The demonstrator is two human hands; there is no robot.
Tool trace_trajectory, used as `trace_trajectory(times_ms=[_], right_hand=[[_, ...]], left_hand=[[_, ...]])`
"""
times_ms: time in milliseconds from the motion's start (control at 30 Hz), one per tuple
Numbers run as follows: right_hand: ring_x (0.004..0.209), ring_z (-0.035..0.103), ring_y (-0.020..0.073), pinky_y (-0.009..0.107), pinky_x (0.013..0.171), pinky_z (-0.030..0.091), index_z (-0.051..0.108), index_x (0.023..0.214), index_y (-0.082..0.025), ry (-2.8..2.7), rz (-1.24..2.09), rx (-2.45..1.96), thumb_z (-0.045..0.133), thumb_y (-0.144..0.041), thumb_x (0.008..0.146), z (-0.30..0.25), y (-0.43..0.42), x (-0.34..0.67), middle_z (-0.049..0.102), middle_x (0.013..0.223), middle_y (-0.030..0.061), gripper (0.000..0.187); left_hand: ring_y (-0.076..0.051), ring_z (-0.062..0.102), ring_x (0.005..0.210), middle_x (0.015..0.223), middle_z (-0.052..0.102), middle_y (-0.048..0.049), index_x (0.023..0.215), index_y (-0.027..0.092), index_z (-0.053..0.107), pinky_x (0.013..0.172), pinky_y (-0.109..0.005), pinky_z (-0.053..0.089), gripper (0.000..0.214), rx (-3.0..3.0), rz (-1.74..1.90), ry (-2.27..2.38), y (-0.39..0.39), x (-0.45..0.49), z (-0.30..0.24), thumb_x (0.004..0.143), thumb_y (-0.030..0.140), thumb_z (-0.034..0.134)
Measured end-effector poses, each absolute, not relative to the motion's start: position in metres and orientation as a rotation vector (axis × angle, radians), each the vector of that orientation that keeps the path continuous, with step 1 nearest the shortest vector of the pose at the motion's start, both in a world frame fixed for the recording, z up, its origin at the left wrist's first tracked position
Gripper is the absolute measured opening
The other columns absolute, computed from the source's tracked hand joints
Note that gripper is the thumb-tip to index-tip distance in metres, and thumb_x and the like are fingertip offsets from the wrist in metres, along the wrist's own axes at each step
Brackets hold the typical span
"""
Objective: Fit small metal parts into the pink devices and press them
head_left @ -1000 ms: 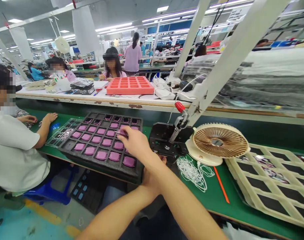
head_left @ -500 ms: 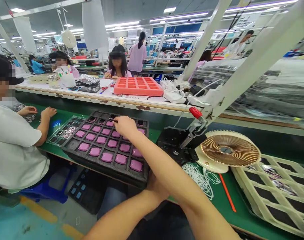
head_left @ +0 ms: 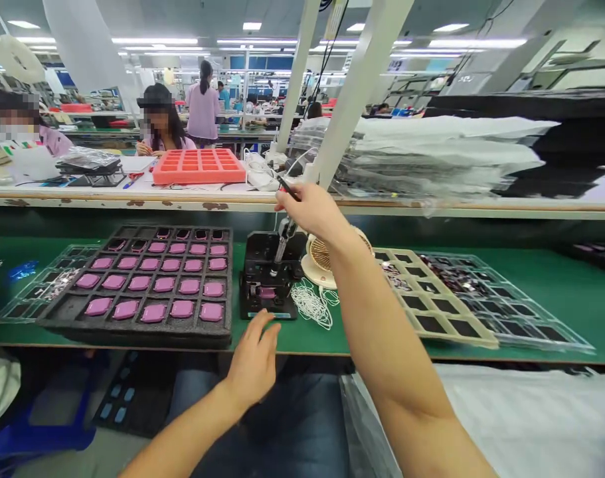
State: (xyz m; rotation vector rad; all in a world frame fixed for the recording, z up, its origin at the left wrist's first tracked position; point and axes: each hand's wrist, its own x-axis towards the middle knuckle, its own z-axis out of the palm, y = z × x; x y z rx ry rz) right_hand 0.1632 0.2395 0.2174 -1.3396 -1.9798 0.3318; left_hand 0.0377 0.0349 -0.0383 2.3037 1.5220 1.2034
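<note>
My right hand (head_left: 312,209) is closed around a thin black tool (head_left: 288,189), tweezers-like, at the top of the toggle clamp (head_left: 283,242). A little of the clamp's red grip shows by the fingers; most is hidden by the hand. Below stands the black press fixture (head_left: 255,252), with a pink-purple watch-like piece (head_left: 267,292) in its lower slot. My left hand (head_left: 255,358) is open at the fixture's front edge, holding nothing. To the left, a dark foam tray (head_left: 133,325) carries rows of similar purple pieces, with several black-faced ones along the back.
A small fan (head_left: 318,255) and a white cable bundle (head_left: 312,305) sit right of the fixture. Beyond are a cream tray (head_left: 474,328) and a clear tray (head_left: 556,335). A red-orange tray (head_left: 197,176) rests on the shelf. A co-worker's arm shows at far left.
My view has turned right. My right hand has moved from the foam tray to the clamp's handle. My left hand has come up before the fixture, and a purple piece shows in it.
</note>
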Motion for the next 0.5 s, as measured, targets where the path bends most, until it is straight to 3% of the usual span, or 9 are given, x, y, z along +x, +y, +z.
trace_trajectory(times_ms=[67, 133, 200, 267, 333, 400, 500], right_hand=[[0.097, 0.073, 0.0258, 0.04, 0.091, 0.057, 0.069, 0.136, -0.016, -1.875, 0.188, -1.099, 0.062, -0.035, 0.099, 0.2, 0.22, 0.164, 0.079, 0.113, 0.0127, 0.041], [0.099, 0.073, 0.0233, 0.035, 0.085, 0.059, 0.061, 0.146, -0.022, -1.762, 0.076, -0.893, 0.065, -0.032, 0.099, 0.175, 0.193, 0.167, 0.077, 0.122, 0.01, 0.048], [0.082, 0.072, 0.0179, 0.029, 0.07, 0.058, 0.064, 0.14, -0.025, -1.666, 0.024, -0.782, 0.067, -0.028, 0.099, 0.144, 0.167, 0.17, 0.078, 0.12, 0.0071, 0.042], [0.07, 0.069, 0.0148, 0.027, 0.061, 0.053, 0.07, 0.125, -0.025, -1.592, -0.019, -0.736, 0.069, -0.023, 0.097, 0.111, 0.15, 0.17, 0.079, 0.118, 0.0069, 0.028], [0.067, 0.07, 0.0142, 0.027, 0.057, 0.051, 0.072, 0.117, -0.024, -1.579, -0.029, -0.718, 0.069, -0.02, 0.097, 0.085, 0.139, 0.168, 0.078, 0.125, 0.0093, 0.021], [0.067, 0.071, 0.0141, 0.027, 0.055, 0.049, 0.073, 0.119, -0.025, -1.597, 0.01, -0.722, 0.065, -0.019, 0.098, 0.071, 0.131, 0.167, 0.075, 0.134, 0.0107, 0.023], [0.068, 0.069, 0.0143, 0.028, 0.056, 0.048, 0.073, 0.125, -0.025, -1.544, 0.106, -0.822, 0.065, -0.025, 0.099, 0.066, 0.119, 0.175, 0.073, 0.137, 0.0119, 0.027]], left_hand=[[-0.029, 0.053, 0.147, 0.147, 0.063, -0.0173, 0.139, 0.02, 0.062, 0.118, -0.049, 0.052, 0.045, 2.35, 1.266, 1.274, -0.003, 0.01, -0.014, 0.098, 0.003, 0.05], [-0.029, 0.06, 0.14, 0.139, 0.069, -0.0152, 0.137, 0.023, 0.065, 0.114, -0.05, 0.054, 0.048, 2.378, 1.367, 1.241, -0.022, -0.028, 0.014, 0.096, 0.002, 0.052], [-0.027, 0.068, 0.126, 0.127, 0.075, -0.0116, 0.129, 0.025, 0.069, 0.109, -0.046, 0.057, 0.039, 2.405, 1.393, 1.478, -0.014, -0.072, 0.043, 0.098, 0.007, 0.053], [-0.024, 0.07, 0.121, 0.121, 0.077, -0.0085, 0.121, 0.025, 0.072, 0.11, -0.043, 0.056, 0.03, 2.266, 1.157, 2.068, 0.018, -0.123, 0.067, 0.105, 0.017, 0.048], [-0.029, 0.068, 0.125, 0.129, 0.074, -0.0158, 0.129, 0.016, 0.068, 0.111, -0.048, 0.054, 0.032, 2.1, 1.002, 2.366, 0.064, -0.173, 0.086, 0.107, 0.02, 0.045], [-0.033, 0.067, 0.125, 0.13, 0.07, -0.0204, 0.132, 0.011, 0.066, 0.11, -0.053, 0.053, 0.032, 1.957, 0.826, 2.556, 0.112, -0.216, 0.096, 0.106, 0.022, 0.051], [-0.03, 0.067, 0.12, 0.138, 0.066, -0.0138, 0.135, 0.017, 0.064, 0.101, -0.054, 0.058, 0.04, 1.807, 0.504, 2.664, 0.168, -0.256, 0.098, 0.101, 0.036, 0.069]])
